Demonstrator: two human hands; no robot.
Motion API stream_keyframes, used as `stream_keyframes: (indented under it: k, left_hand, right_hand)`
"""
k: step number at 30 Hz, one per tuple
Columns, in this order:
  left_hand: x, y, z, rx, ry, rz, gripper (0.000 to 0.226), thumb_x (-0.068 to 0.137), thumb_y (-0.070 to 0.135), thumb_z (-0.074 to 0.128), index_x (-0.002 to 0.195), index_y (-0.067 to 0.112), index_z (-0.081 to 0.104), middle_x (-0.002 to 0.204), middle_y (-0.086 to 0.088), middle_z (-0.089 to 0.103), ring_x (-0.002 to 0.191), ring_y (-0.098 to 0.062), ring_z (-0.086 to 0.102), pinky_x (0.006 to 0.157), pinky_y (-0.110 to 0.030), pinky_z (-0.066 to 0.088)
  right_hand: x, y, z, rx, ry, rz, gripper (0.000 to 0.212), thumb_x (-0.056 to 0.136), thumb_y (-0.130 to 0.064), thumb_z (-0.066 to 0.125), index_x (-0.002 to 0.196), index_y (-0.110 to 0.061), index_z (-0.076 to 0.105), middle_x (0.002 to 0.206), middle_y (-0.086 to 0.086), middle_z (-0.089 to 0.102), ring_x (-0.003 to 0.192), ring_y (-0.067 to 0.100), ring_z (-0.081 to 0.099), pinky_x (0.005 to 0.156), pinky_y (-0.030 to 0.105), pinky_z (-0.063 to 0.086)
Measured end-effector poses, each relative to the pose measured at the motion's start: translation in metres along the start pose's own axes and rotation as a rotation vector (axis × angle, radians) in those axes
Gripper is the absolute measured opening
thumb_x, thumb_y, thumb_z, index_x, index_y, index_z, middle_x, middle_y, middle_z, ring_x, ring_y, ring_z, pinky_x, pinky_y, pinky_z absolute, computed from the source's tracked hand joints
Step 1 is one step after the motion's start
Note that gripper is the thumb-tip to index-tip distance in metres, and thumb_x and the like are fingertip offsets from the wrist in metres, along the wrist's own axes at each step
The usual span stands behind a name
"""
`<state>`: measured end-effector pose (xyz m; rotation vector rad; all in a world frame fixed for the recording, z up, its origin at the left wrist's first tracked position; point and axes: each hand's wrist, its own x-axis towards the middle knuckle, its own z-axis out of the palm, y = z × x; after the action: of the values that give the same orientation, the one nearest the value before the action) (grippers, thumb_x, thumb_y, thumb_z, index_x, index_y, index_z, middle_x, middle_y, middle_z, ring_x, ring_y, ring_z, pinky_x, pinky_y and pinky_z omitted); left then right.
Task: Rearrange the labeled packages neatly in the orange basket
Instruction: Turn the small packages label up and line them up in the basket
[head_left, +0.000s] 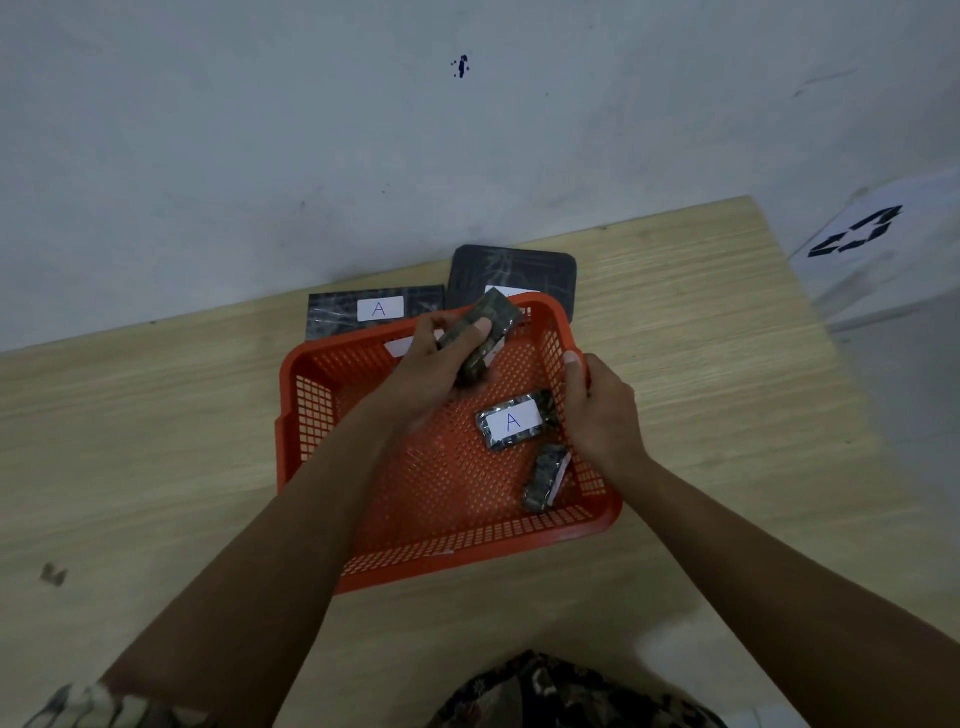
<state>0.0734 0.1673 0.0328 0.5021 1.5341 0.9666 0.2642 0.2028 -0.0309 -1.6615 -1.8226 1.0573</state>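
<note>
While the pale wood-grain bench (675, 364) carries the orange perforated plastic basket (447, 493), I see my left hand (441, 364) clenched around a dark wrapped package (493, 322); my right hand (597, 415) grips the rim beside the A-labeled package (511, 422) on the basket floor.

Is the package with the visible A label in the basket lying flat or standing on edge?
Lying flat. The A-labelled package rests on the orange basket floor, label up, beside the right hand.

You have open floor in the basket (441, 551) from 6 to 9 o'clock; two packs (511, 421) (545, 475) crowd 3 to 5, and two pads (374, 309) (519, 273) block the surface (156, 441) at 12.
</note>
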Motion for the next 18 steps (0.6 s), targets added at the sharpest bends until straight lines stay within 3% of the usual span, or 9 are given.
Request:
stream_keyframes:
  k: [2, 5, 9, 11, 14, 18]
  left_hand:
    - [0.000, 0.000, -0.002, 0.046, 0.007, 0.035, 0.030, 0.096, 0.034, 0.057, 0.124, 0.034, 0.047, 0.116, -0.013, 0.058, 0.081, -0.022, 0.066, 0.067, -0.030, 0.057]
    - [-0.002, 0.000, -0.002, 0.004, -0.001, 0.001, 0.032, 0.091, 0.035, 0.063, 0.122, 0.030, 0.056, 0.113, -0.013, 0.060, 0.077, -0.017, 0.061, 0.062, -0.025, 0.053]
    - [0.000, -0.005, -0.004, -0.005, -0.112, -0.053, 0.059, 0.067, 0.026, 0.083, 0.120, 0.022, 0.058, 0.114, -0.008, 0.063, 0.089, -0.016, 0.061, 0.068, -0.024, 0.054]
    - [0.002, -0.007, -0.004, -0.002, -0.116, -0.058, 0.054, 0.072, 0.016, 0.081, 0.121, 0.018, 0.057, 0.116, -0.009, 0.064, 0.094, -0.018, 0.063, 0.071, -0.025, 0.056]
    - [0.006, -0.006, -0.001, 0.024, -0.031, -0.071, 0.048, 0.081, 0.028, 0.076, 0.124, 0.017, 0.060, 0.117, -0.005, 0.068, 0.093, -0.015, 0.070, 0.075, -0.029, 0.059]
    - [0.010, -0.007, 0.002, 0.330, 0.226, 0.149, 0.053, 0.078, 0.043, 0.076, 0.122, 0.022, 0.056, 0.110, 0.010, 0.059, 0.090, -0.001, 0.055, 0.065, -0.015, 0.043]
  right_hand:
    - [0.000, 0.000, 0.000, 0.003, -0.002, 0.001, 0.039, 0.107, -0.038, 0.038, 0.081, -0.015, 0.057, 0.067, -0.010, 0.057, 0.061, -0.001, 0.052, 0.051, 0.013, 0.028]
    - [0.000, -0.001, 0.000, 0.008, 0.002, -0.003, 0.040, 0.107, -0.039, 0.038, 0.080, -0.015, 0.057, 0.067, -0.009, 0.058, 0.062, 0.000, 0.052, 0.051, 0.019, 0.029]
    - [-0.001, -0.002, -0.001, 0.007, -0.001, -0.001, 0.037, 0.107, -0.038, 0.038, 0.081, -0.017, 0.056, 0.067, -0.011, 0.056, 0.061, -0.001, 0.051, 0.053, 0.030, 0.026]
    - [-0.001, -0.002, -0.001, 0.008, 0.000, -0.002, 0.037, 0.107, -0.039, 0.038, 0.082, -0.018, 0.056, 0.068, -0.011, 0.057, 0.063, 0.000, 0.052, 0.056, 0.031, 0.027]
    - [-0.001, -0.002, -0.001, 0.018, 0.003, -0.009, 0.037, 0.107, -0.039, 0.037, 0.082, -0.019, 0.056, 0.068, -0.010, 0.058, 0.063, 0.002, 0.053, 0.055, 0.028, 0.031]
    - [-0.001, -0.003, -0.001, 0.005, 0.001, -0.009, 0.036, 0.107, -0.038, 0.038, 0.081, -0.020, 0.055, 0.067, -0.011, 0.056, 0.062, 0.001, 0.051, 0.056, 0.030, 0.030]
